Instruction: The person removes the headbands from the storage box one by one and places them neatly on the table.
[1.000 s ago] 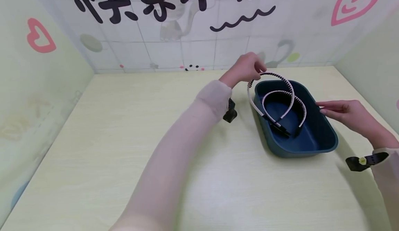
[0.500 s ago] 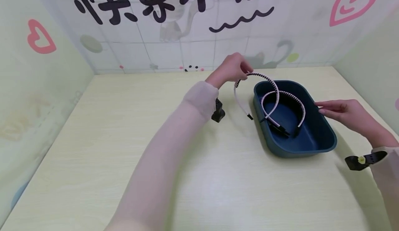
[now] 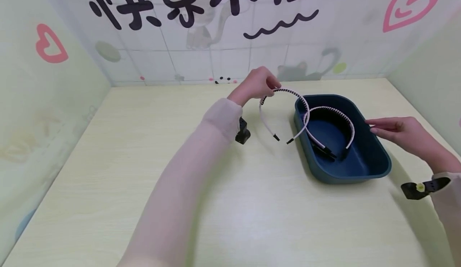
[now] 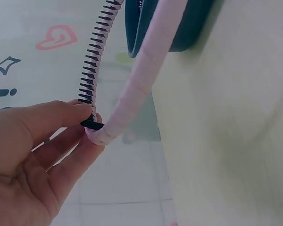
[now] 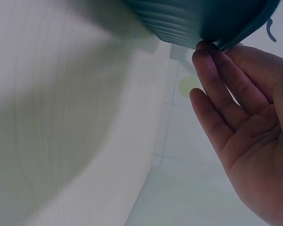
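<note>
In the head view, my left hand (image 3: 256, 85) pinches a pale pink headband (image 3: 266, 125) at its arch, with its two black-tipped ends hanging down left of a dark blue plastic basin (image 3: 338, 180). Small black comb teeth line the inside of this headband (image 4: 137, 84) in the left wrist view. Another pale headband (image 3: 346, 117) with black tips stands inside the basin, and the held one overlaps it in the head view. My right hand (image 3: 408, 134) grips the basin's right rim between thumb and fingers; the right wrist view has the fingers (image 5: 210, 70) beneath the rim.
The basin stands on a pale wood-look table (image 3: 237, 203), towards the right. Behind the table rises a printed white wall covering (image 3: 158, 65), with pale green side panels left and right. A dark device (image 3: 243, 131) sits on my left wrist.
My left hand has moved left, carrying the pinched headband from over the basin to beside its left wall. The right hand stays at the rim, and the basin stays in place.
</note>
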A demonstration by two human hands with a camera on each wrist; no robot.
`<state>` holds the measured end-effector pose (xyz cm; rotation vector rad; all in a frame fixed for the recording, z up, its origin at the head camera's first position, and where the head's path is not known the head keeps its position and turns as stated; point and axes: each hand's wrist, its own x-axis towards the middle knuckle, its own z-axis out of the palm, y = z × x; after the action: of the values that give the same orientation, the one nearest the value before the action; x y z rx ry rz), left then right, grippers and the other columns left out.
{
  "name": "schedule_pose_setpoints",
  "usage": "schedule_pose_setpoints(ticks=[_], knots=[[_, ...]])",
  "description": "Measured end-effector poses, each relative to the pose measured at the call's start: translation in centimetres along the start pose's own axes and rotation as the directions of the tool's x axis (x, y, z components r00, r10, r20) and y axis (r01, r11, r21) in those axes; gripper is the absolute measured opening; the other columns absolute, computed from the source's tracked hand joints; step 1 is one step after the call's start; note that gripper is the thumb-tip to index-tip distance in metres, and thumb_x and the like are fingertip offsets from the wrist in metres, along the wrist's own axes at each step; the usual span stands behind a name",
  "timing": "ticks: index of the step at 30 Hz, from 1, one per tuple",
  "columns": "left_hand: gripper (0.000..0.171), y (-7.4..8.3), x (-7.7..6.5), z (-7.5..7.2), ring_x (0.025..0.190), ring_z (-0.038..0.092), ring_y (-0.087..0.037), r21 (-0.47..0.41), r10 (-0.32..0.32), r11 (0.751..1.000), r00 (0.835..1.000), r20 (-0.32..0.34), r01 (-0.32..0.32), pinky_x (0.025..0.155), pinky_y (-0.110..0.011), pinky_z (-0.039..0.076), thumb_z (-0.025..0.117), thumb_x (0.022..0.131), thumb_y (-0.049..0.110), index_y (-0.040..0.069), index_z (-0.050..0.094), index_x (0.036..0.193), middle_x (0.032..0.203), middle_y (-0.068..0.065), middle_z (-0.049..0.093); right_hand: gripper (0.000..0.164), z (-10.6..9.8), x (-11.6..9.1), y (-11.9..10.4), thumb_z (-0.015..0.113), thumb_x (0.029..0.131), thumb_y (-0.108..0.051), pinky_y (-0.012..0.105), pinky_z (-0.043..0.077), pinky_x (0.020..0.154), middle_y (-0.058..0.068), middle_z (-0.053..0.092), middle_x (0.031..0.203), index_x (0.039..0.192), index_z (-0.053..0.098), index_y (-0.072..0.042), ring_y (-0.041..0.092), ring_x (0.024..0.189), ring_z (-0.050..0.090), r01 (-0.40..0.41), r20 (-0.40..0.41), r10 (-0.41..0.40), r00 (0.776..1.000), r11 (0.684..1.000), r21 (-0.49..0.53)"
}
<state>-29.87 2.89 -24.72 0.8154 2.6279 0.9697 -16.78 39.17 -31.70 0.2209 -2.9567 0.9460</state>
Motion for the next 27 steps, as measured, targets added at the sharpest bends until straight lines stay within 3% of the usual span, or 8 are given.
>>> schedule_pose_setpoints(ticks=[12, 27], knots=[[0.029, -2.3, -1.3, -1.0, 0.088, 0.059, -0.015, 0.027, -0.043, 0.999, 0.999, -0.029, 0.044, 0.075, -0.022, 0.046, 0.063, 0.081, -0.004, 0.002, 0.068, 0.109, 0.100, -0.011, 0.066, 0.038, 0.1, -0.1, 0.2, 0.060, 0.090, -0.020, 0.003, 0.038, 0.064, -0.033, 0.053, 0.088, 0.117, 0.059, 0.006, -0.017, 0.079, 0.050, 0.007, 0.000, -0.007, 1.000, 1.000, 0.001], [0.031, -6.2, -3.5, -2.2, 0.087, 0.058, -0.017, -0.023, -0.133, 0.991, 0.991, -0.029, 0.132, 0.070, -0.024, 0.047, 0.060, 0.081, -0.006, 0.002, 0.067, 0.109, 0.102, -0.012, 0.065, 0.039, 0.2, -0.1, 0.2, 0.059, 0.091, -0.022, 0.002, 0.037, 0.065, -0.034, 0.051, 0.089, 0.119, 0.058, 0.005, -0.019, 0.080, 0.048, -0.005, -0.003, 0.005, 1.000, 1.000, -0.005]])
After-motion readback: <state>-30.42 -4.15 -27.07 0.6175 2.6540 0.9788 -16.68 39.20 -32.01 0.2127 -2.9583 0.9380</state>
